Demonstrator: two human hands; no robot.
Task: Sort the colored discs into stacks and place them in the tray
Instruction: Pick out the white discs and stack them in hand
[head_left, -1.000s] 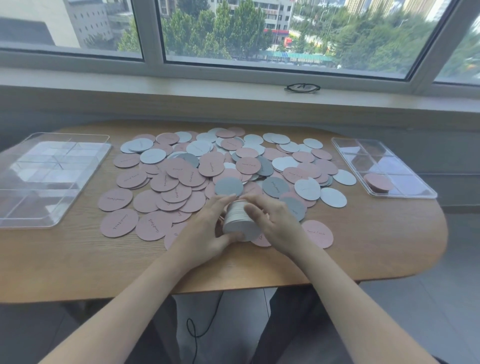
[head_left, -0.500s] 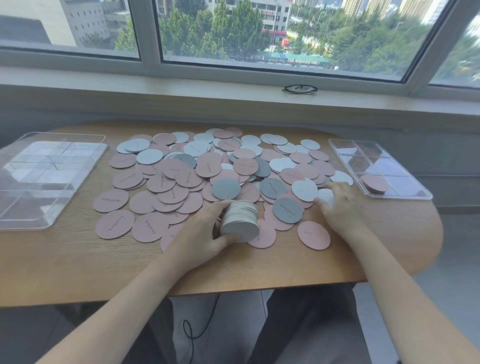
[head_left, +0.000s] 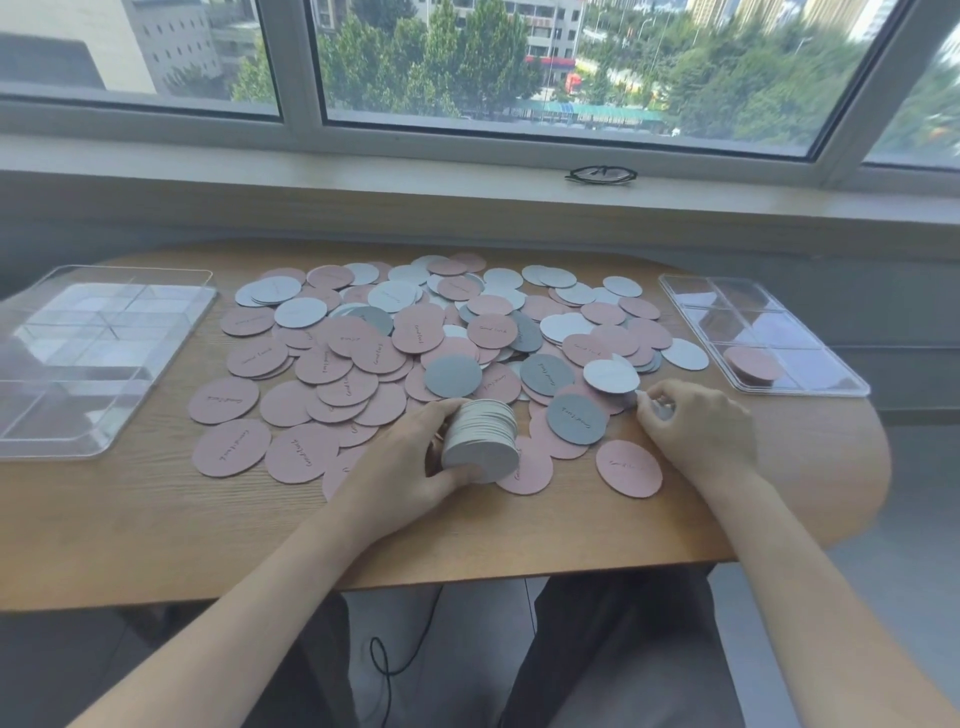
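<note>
Left hand (head_left: 410, 467) is gripping a tilted stack of white discs (head_left: 480, 441) at near-center desk (head_left: 130, 519). Right hand (head_left: 698, 428), fingers curled, is pinching a light disc edge beside the scattered discs (head_left: 415, 338). Pink stack (head_left: 753, 366) is sitting in the right tray (head_left: 841, 382).

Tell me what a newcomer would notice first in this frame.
A big spread of pink, white and grey discs covers the middle of the wooden table. Near the front edge the left hand holds a thick stack of white discs, while the right hand picks at discs beside it.
</note>
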